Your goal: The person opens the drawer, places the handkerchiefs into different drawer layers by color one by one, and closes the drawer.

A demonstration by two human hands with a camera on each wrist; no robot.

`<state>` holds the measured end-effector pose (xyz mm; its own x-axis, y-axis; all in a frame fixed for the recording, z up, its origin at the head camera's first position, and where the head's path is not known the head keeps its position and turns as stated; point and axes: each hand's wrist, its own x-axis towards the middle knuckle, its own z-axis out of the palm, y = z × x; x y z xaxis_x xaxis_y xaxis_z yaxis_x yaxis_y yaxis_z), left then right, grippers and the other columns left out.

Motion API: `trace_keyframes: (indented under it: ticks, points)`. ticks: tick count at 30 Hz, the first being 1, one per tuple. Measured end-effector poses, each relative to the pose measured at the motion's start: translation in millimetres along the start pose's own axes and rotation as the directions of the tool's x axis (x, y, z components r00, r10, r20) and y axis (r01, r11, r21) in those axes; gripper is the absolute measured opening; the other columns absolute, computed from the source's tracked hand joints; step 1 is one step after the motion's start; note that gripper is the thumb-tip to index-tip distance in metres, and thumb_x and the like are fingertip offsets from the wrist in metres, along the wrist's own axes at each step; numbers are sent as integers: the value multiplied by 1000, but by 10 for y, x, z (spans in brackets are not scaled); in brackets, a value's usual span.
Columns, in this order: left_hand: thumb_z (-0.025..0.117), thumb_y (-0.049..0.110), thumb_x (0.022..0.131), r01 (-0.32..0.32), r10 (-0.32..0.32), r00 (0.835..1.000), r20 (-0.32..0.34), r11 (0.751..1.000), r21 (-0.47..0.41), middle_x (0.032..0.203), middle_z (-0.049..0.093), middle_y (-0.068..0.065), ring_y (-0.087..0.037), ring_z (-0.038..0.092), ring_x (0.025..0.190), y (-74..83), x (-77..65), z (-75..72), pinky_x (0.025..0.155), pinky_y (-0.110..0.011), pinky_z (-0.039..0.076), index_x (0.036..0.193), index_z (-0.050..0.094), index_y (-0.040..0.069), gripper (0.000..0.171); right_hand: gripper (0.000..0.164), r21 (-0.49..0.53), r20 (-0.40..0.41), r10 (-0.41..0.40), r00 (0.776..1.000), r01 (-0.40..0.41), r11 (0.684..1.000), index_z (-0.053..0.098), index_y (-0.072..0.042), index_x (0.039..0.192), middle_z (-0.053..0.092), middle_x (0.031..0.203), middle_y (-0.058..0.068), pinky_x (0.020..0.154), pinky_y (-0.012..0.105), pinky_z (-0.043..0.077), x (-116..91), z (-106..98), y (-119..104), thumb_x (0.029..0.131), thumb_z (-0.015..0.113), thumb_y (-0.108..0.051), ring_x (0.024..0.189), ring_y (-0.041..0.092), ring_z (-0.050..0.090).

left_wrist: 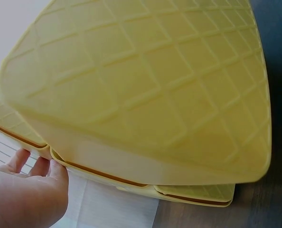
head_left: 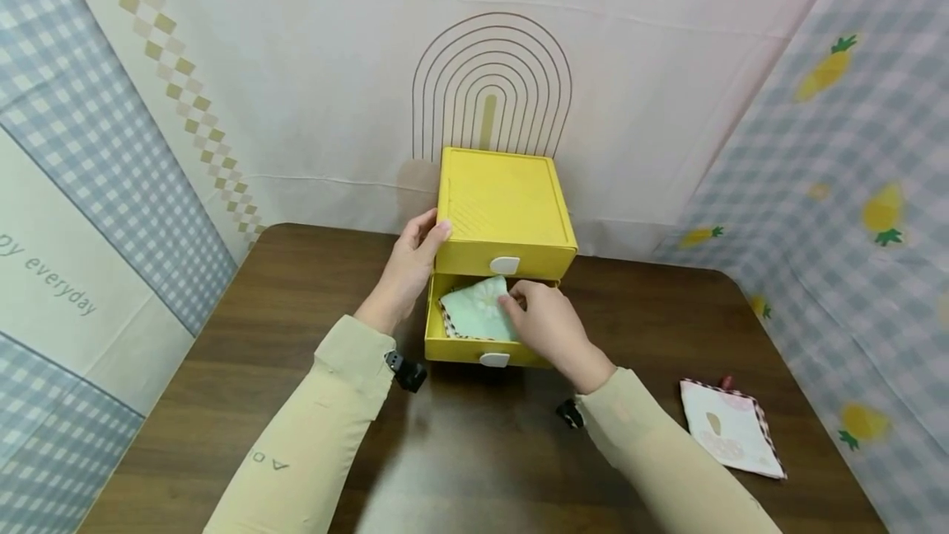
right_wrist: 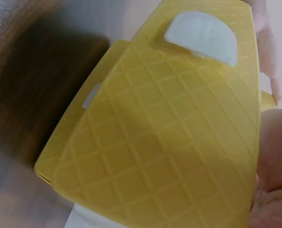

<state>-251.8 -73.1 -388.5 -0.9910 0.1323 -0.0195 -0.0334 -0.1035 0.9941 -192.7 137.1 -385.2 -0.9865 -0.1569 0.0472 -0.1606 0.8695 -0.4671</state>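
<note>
A yellow two-drawer box (head_left: 504, 196) stands on the table with its lower drawer (head_left: 448, 350) pulled out. In that drawer lies a mint-green cloth (head_left: 474, 311) with a checked edge and a pale flower. My right hand (head_left: 552, 324) pinches the cloth's right side between thumb and fingers, inside the drawer. My left hand (head_left: 408, 266) rests against the box's left side near the top front corner; its fingertips (left_wrist: 58, 168) touch the yellow edge in the left wrist view. In the right wrist view the drawer front with its white handle (right_wrist: 202, 35) hides the cloth and most of the right hand.
To the right on the brown wooden table (head_left: 296, 295) lies a white square cloth (head_left: 730, 427) with a checked edge and a small red piece at its top. A patterned cloth backdrop (head_left: 311, 64) hangs directly behind the box, and checked fabric hangs at both sides.
</note>
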Motion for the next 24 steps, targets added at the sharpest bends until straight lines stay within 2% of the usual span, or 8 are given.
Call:
trace_keyframes:
  ticks: [3, 8, 12, 16, 20, 24]
  points:
    - [59, 57, 90, 1, -1, 1000, -3, 1000, 8, 146, 37, 2, -17, 42, 127, 1, -1, -1, 105, -38, 36, 148, 36, 24, 71, 24, -21, -12, 12, 1000, -12, 1000, 69, -10, 84, 58, 67, -1, 53, 31, 39, 15, -7, -9, 97, 60, -28, 55, 17, 48]
    - [58, 57, 90, 2, -2, 1000, 3, 1000, 14, 146, 37, 2, -16, 42, 126, -21, 6, 9, 105, -38, 36, 148, 36, 25, 70, 39, -127, 61, 73, 995, -65, 990, 60, -10, 60, 43, 51, 0, 47, 29, 32, 44, -16, -7, 97, 59, -24, 47, 16, 39]
    - [58, 58, 90, 5, -5, 1000, 9, 1000, 18, 146, 37, 2, -17, 41, 127, -40, 10, 16, 106, -38, 35, 148, 36, 25, 70, 42, -153, 85, 97, 992, -84, 985, 56, -11, 56, 40, 50, -1, 46, 29, 32, 45, -14, 1, 96, 59, -24, 47, 16, 39]
    - [59, 58, 89, 3, -3, 1000, 7, 1000, 18, 146, 37, 2, -16, 41, 127, -33, 9, 15, 106, -38, 35, 148, 36, 25, 71, 35, -119, 49, 76, 996, -70, 990, 61, -10, 64, 46, 54, 1, 50, 30, 35, -16, -49, -10, 96, 59, -24, 49, 17, 42]
    - [58, 57, 91, 1, -1, 1000, -1, 1000, 22, 146, 38, 3, -15, 41, 128, -15, 17, 2, 107, -36, 34, 147, 36, 26, 68, 19, -59, -26, 29, 999, -30, 998, 70, -10, 84, 62, 72, 0, 59, 32, 45, -129, -129, -37, 94, 62, -24, 60, 16, 53]
    - [57, 53, 93, 11, -11, 1000, 4, 1000, 22, 148, 36, 3, -15, 38, 130, -3, 30, -12, 108, -36, 32, 148, 35, 26, 65, 17, 39, -70, 6, 998, -3, 999, 72, -10, 97, 68, 87, -1, 67, 34, 50, -240, -209, -52, 94, 63, -25, 73, 15, 59]
